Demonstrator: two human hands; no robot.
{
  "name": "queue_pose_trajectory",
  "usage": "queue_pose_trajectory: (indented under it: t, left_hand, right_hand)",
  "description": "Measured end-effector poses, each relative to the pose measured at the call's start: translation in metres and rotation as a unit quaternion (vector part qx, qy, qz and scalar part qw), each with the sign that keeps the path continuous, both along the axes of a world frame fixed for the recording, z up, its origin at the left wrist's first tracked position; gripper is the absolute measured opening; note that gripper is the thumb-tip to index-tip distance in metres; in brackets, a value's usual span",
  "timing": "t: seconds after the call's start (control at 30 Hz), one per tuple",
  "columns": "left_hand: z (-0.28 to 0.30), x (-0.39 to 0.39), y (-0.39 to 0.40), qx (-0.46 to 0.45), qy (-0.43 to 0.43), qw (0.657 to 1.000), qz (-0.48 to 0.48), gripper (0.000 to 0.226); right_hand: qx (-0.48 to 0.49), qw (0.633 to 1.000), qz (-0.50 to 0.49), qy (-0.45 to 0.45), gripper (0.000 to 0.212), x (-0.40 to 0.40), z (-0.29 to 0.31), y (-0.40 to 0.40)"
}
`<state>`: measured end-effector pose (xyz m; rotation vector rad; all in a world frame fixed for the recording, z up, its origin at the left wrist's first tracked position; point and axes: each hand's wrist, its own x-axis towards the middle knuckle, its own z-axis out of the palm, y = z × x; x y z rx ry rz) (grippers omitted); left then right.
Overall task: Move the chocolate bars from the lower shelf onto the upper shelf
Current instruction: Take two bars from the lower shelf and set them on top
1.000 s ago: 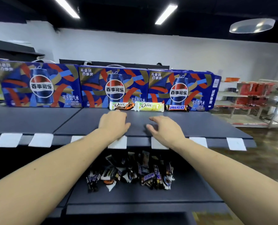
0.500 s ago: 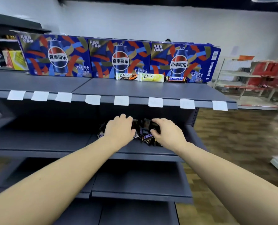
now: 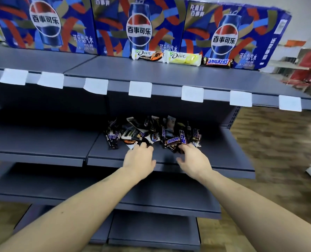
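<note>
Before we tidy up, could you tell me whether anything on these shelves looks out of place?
Yes: the bars on the lower shelf lie in a jumbled pile, overlapping at all angles, while three bars on the upper shelf lie in a neat row.

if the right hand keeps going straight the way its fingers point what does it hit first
Most likely the Snickers bar at the front of the pile of chocolate bars on the lower shelf. The right hand has its fingertips right at that bar; whether they already touch is unclear.

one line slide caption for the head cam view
Both hands, left hand and right hand, reach the chocolate bar pile on the lower shelf; three bars sit above.
</note>
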<state>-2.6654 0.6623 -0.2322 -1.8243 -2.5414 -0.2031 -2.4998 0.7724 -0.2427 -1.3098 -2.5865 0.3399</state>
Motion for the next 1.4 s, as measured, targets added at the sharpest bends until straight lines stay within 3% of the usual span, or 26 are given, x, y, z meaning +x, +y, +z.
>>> queue_pose_trajectory:
  t: [0.27, 0.37, 0.6, 0.83, 1.07, 1.2, 1.3, 1.4]
  left_hand:
    - [-0.051, -0.036, 0.070, 0.031, -0.017, 0.999, -0.018, 0.063]
    - [-0.064, -0.049, 0.089, 0.032, -0.015, 0.999, -0.024, 0.069]
    - [-0.068, -0.062, 0.116, 0.071, 0.006, 0.997, -0.016, 0.047]
    - [-0.058, -0.047, 0.109, 0.044, -0.050, 0.997, 0.026, 0.056]
    - [-0.061, -0.025, 0.074, -0.020, -0.018, 1.000, 0.004, 0.077]
    - [-0.061, -0.014, 0.064, -0.064, -0.073, 0.995, 0.025, 0.087]
    - [-0.061, -0.006, 0.060, -0.091, -0.185, 0.978, 0.026, 0.098]
    - [-0.061, -0.005, 0.061, -0.078, -0.221, 0.972, -0.011, 0.079]
  right_hand:
    - [0.023, 0.999, -0.025, 0.033, 0.059, -0.043, -0.049, 0.063]
    - [0.052, 0.998, -0.030, 0.028, 0.055, -0.059, -0.057, 0.080]
    - [0.077, 0.996, -0.031, 0.023, 0.041, -0.074, -0.066, 0.092]
    - [0.039, 0.999, 0.003, 0.018, 0.035, -0.055, -0.054, 0.084]
    - [0.017, 0.999, -0.022, 0.032, 0.034, -0.033, -0.050, 0.059]
    - [-0.017, 0.998, -0.031, 0.043, 0.032, -0.025, -0.054, 0.050]
    - [-0.035, 0.998, -0.033, 0.048, 0.029, -0.020, -0.058, 0.045]
    - [-0.048, 0.995, -0.046, 0.069, 0.029, -0.015, -0.060, 0.045]
